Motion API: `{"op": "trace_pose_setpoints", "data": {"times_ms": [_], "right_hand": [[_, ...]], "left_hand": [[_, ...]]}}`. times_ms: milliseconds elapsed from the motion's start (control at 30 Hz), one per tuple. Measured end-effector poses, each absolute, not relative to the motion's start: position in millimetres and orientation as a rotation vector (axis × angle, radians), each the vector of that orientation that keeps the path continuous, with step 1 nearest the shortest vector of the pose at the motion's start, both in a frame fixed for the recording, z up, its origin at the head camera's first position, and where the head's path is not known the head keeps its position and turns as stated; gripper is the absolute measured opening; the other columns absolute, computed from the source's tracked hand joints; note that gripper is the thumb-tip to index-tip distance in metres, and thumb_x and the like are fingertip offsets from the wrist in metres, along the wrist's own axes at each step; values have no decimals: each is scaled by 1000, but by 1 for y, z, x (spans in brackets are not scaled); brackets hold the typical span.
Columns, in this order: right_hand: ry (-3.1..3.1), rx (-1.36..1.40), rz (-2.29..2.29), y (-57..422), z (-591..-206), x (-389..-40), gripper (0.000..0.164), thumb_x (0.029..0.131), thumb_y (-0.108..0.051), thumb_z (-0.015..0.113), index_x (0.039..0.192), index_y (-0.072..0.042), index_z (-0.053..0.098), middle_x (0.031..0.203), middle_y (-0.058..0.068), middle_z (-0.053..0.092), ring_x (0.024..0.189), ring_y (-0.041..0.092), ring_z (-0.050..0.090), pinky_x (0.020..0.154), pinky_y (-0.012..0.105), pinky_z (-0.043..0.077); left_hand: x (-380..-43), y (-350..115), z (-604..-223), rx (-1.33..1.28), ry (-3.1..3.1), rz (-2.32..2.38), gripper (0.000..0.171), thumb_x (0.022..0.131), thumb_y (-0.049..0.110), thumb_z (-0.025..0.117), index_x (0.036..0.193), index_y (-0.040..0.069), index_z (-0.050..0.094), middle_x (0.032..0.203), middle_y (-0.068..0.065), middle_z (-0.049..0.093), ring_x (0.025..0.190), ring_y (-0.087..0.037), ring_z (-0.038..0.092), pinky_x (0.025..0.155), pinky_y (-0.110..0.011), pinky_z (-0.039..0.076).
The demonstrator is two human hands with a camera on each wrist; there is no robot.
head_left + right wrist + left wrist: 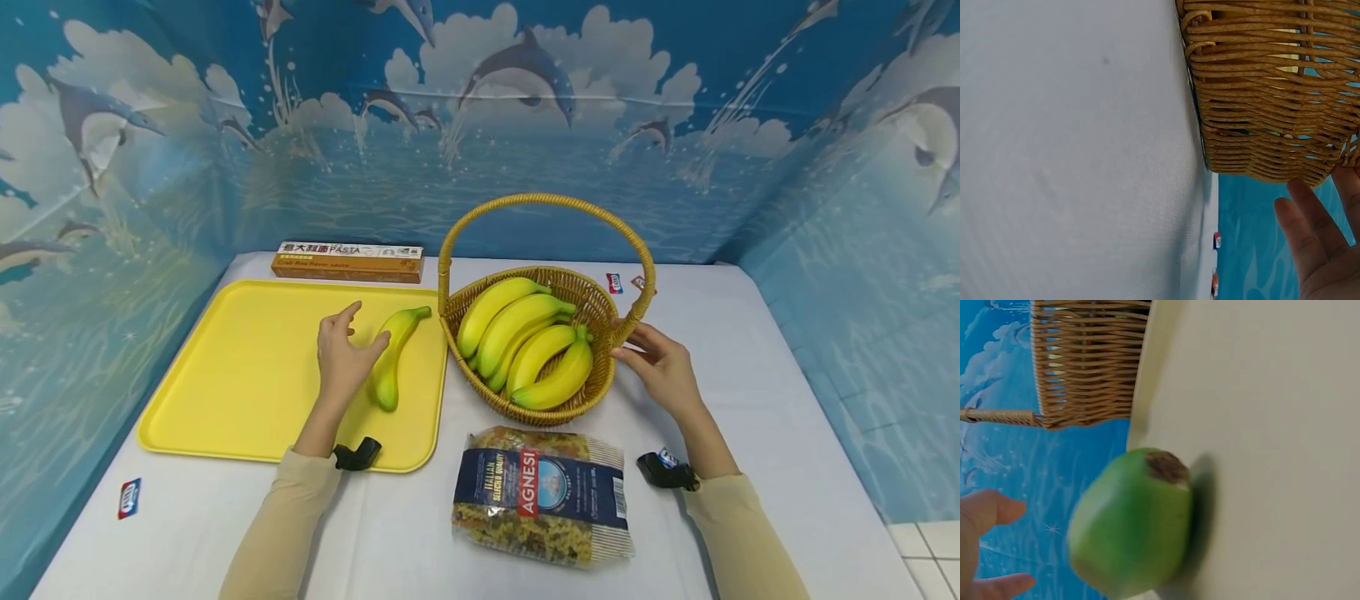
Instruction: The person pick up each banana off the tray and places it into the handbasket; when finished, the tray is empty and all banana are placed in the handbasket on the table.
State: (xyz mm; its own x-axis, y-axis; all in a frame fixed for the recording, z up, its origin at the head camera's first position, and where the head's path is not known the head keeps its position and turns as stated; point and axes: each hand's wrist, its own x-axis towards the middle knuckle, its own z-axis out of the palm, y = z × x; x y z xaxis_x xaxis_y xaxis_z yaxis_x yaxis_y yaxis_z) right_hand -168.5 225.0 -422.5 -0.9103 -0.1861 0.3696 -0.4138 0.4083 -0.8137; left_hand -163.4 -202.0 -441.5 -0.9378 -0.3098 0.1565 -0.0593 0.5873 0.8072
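A single banana (395,354) lies near the right end of a yellow tray (240,367). Just left of it hovers my left hand (347,354), thumb and fingers spread apart with nothing between them. The left wrist view shows this banana (1132,525) end-on, greenish with a brown tip, apart from the fingers. To the right of the tray stands a wicker basket (480,398) with a tall arched handle, holding several bananas (517,333). My right hand (663,367) pinches the basket's right rim at the foot of the handle; its other fingers (1316,219) extend beside the wicker wall.
In front of the basket lies a bag of Agnesi pasta (542,497). A pasta box (347,262) stands behind the tray. Small packet-like pieces lie on the white tablecloth, one at left (129,498), others behind the basket (615,283). Dolphin-printed curtains (517,75) enclose the table.
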Motion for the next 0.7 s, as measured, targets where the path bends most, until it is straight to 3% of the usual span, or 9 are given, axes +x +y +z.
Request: {"op": "trace_pose_setpoints", "data": {"times_ms": [200,467,700], "right_hand": [[-2439,534,1500,225,-424,-170,39,90,5,64,127,12,56,126,33,58,108,-17,53,83,6,47],[-2439,537,1496,226,-424,-170,39,90,5,64,127,12,57,126,33,59,108,-17,53,83,6,47],[-2463,526,1478,226,-425,-170,40,91,2,64,129,11,56,127,33,58,108,-18,51,83,5,47]], "left_hand": [[-170,-206,-457,325,-2686,-1302,74,85,33,74,148,10,42,135,-22,39,114,-36,45,90,-48,42],[-173,-211,-471,260,-2803,-1276,63,88,29,70,140,0,51,116,-22,58,104,-34,53,90,-46,43],[-172,-212,-470,284,-2780,-1308,61,86,26,70,139,0,52,113,-22,60,101,-33,55,85,-44,47]]}}
